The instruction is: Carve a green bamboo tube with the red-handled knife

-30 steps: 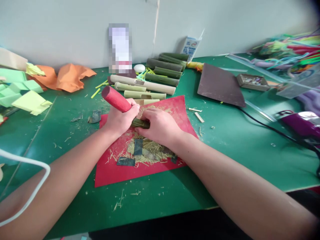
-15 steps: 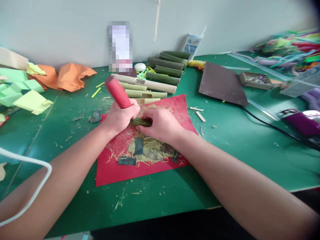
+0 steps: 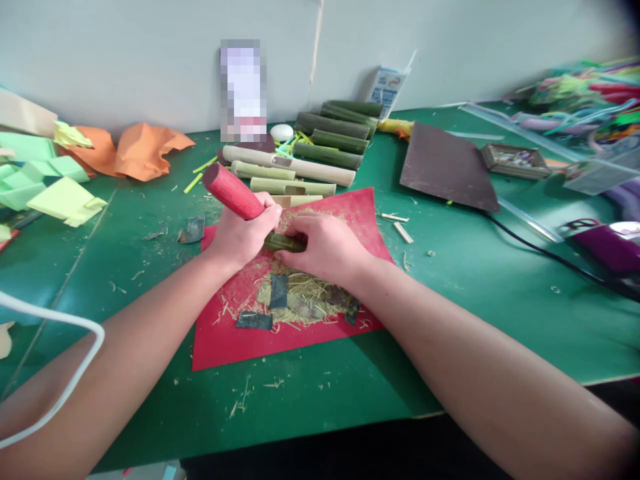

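Green table (image 3: 480,287), pale wall (image 3: 150,60), red handle (image 3: 233,192)

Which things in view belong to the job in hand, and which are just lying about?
Likely the job:
red handle in left hand
bamboo piece in right hand
red sheet
shavings

Apparently just lying about:
orange paper
carton
dark board

On our green tabletop (image 3: 500,293) we see a red sheet (image 3: 220,347), bamboo tubes (image 3: 320,171), orange paper (image 3: 143,153) and, perhaps, a purple device (image 3: 607,247).
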